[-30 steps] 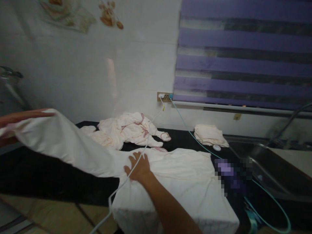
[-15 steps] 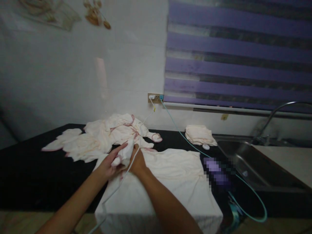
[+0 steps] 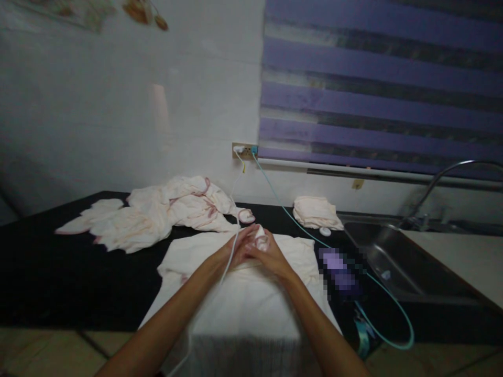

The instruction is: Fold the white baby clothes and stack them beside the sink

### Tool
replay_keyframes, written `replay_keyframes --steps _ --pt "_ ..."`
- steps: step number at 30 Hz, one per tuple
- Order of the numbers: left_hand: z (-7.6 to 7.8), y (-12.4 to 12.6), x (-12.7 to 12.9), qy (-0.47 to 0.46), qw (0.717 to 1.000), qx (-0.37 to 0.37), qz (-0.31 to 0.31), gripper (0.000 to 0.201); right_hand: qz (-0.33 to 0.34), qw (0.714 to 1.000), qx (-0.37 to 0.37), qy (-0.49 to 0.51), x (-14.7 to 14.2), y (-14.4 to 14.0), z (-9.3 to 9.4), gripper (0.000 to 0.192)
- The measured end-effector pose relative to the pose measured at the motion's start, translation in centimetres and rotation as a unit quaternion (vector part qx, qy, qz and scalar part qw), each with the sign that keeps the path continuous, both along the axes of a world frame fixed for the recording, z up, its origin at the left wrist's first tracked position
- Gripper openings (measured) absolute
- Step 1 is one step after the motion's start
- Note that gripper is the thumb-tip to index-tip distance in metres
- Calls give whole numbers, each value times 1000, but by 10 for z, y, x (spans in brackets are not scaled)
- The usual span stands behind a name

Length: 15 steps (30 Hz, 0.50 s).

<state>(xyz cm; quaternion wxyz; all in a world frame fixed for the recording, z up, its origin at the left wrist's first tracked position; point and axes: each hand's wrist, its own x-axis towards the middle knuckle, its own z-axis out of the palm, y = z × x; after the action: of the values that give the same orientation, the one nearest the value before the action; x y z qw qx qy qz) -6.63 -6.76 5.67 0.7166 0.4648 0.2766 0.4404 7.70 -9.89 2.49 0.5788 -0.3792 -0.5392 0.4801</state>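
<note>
Both hands meet over the middle of the spread cloth. Between them they clasp a small white handheld appliance (image 3: 261, 236), which looks like a small garment iron; most of it is hidden by fingers. My left hand (image 3: 238, 251) wraps its left side, and my right hand (image 3: 274, 257) closes round the right side. A white cord (image 3: 234, 245) passes over my left hand and forearm. Under my hands lies a cream garment (image 3: 186, 254), flat on a white cloth (image 3: 243, 309) that hangs over the counter's front edge.
Crumpled cream garments with pink trim (image 3: 153, 214) lie at the left of the black counter (image 3: 35, 272). A folded cream stack (image 3: 316, 212) and a small white round piece (image 3: 325, 231) sit back right, near the steel sink (image 3: 396, 262). A teal cable (image 3: 275, 193) runs from the wall socket (image 3: 245, 151).
My hands have moved right together with the white appliance, and my right hand now holds its right side. More of the garment's left part shows. The view has shifted slightly.
</note>
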Motion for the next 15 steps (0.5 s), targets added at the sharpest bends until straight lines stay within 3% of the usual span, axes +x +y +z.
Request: replay_keyframes --steps 3,5,8,10,12,15 --pt "-10 -12 18 96 991 83 38 48 -107 992 -60 7 21 7 -13 67" --pt "-19 -25 25 168 970 142 102 48 -173 981 -86 5 35 14 -20 52" --pt "-38 -50 29 257 927 202 182 33 -196 976 -90 -12 51 20 -25 36" --pt "-52 -68 27 337 883 280 172 21 -202 975 -89 -35 60 19 -24 29" --pt "-59 -80 22 417 816 374 141 21 -219 970 -89 -65 71 14 -22 25" --pt "-55 -82 12 483 740 446 143 27 -274 951 -89 -111 94 5 -19 18"
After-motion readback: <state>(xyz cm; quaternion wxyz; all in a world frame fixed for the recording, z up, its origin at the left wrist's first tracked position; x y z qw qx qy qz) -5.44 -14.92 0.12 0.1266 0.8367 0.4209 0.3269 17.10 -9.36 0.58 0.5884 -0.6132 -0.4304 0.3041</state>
